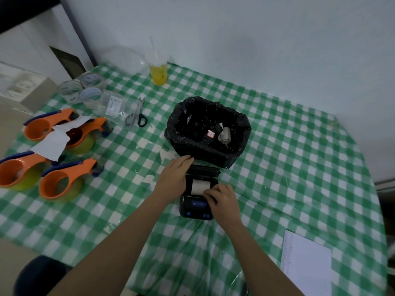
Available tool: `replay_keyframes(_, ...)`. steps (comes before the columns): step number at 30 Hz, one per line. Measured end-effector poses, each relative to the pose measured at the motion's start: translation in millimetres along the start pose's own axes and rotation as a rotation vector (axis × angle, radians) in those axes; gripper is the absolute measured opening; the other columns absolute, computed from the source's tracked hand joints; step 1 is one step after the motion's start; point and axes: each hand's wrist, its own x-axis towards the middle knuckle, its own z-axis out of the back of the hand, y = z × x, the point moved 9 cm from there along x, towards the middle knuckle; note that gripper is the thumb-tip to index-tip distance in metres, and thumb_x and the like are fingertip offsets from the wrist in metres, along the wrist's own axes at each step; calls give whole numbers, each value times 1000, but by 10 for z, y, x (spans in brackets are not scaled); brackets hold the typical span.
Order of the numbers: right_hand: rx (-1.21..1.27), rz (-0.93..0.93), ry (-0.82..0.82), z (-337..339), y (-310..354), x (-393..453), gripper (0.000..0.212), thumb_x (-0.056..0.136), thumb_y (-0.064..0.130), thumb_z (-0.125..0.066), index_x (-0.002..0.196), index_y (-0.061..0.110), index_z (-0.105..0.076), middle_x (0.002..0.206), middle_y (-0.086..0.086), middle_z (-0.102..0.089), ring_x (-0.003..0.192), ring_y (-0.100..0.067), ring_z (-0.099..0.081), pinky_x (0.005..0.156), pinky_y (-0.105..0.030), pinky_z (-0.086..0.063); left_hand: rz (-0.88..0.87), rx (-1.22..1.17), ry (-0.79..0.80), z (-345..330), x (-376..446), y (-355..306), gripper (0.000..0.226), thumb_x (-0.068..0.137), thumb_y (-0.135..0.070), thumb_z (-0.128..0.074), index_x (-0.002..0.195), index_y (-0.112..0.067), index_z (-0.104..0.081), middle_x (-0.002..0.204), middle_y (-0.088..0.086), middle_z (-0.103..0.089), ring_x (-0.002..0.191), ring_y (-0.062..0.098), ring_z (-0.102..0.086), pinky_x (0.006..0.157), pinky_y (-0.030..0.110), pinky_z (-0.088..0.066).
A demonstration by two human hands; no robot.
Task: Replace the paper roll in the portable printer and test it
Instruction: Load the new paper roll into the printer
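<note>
A small black portable printer (193, 207) lies on the green checked tablecloth, its lid (203, 170) swung open toward the far side. A white paper roll (199, 185) sits in the open compartment. My left hand (174, 178) rests flat against the printer's left side and steadies it. My right hand (222, 198) lies over the near right part of the compartment, fingertips touching the paper roll's near edge. Whether the fingers pinch the paper end is hidden.
A bin lined with a black bag (208, 133), holding paper scraps and an old roll core, stands just behind the printer. Several orange tape dispensers (62, 180) lie at the left, scissors (137, 115) and tape rolls behind them. A yellow drink cup (158, 70) stands far back. A white sheet (306, 263) lies near right.
</note>
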Motion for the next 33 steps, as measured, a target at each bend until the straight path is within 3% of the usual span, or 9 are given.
replay_keyframes(3, -8, -10, 7, 10, -4, -39, 12, 76, 17, -65, 78, 10, -75, 71, -5, -63, 74, -13, -36, 71, -21, -33, 20, 36, 192, -183, 46, 23, 56, 86, 5, -43, 140, -9, -37, 147, 11, -40, 134, 31, -37, 110, 43, -35)
replay_keyframes(7, 12, -28, 27, 12, -3, -89, 13, 77, 18, -65, 80, 11, -75, 73, -5, -62, 75, -12, -37, 72, -20, -33, 37, -29, 147, -173, -19, 40, 46, 85, 1, -48, 130, -11, -51, 135, 10, -52, 119, 32, -51, 97, 44, -45)
replay_keyframes(13, 24, -38, 39, 32, -26, -152, 11, 77, 17, -69, 85, 12, -75, 76, -6, -60, 76, -11, -37, 74, -14, -31, 38, -53, 111, -156, -229, -15, 40, 88, 3, -43, 126, -5, -55, 135, 12, -52, 121, 31, -50, 99, 39, -44)
replay_keyframes(21, 53, -57, 69, 22, -15, -149, 10, 80, 15, -69, 89, 11, -73, 81, -6, -61, 79, -9, -40, 76, -13, -31, 48, -86, 134, -269, -420, 49, 41, 87, 4, -44, 126, -5, -55, 129, 14, -57, 110, 30, -59, 91, 36, -49)
replay_keyframes(26, 65, -65, 117, 4, -6, -176, 11, 82, 15, -68, 91, 10, -73, 82, -7, -61, 80, -22, -54, 74, -14, -32, 109, -109, 122, -295, -439, 96, 46, 83, -17, -36, 118, -4, -62, 112, 19, -67, 94, 31, -68, 79, 29, -48)
replay_keyframes(33, 138, -105, 166, 1, -19, -220, 17, 86, 23, -64, 87, 9, -74, 79, -2, -58, 75, -10, -47, 69, -13, -33, 183, 52, 257, -275, -133, 59, 27, 89, -17, -56, 114, -17, -64, 116, 8, -63, 106, 26, -58, 81, 32, -44)
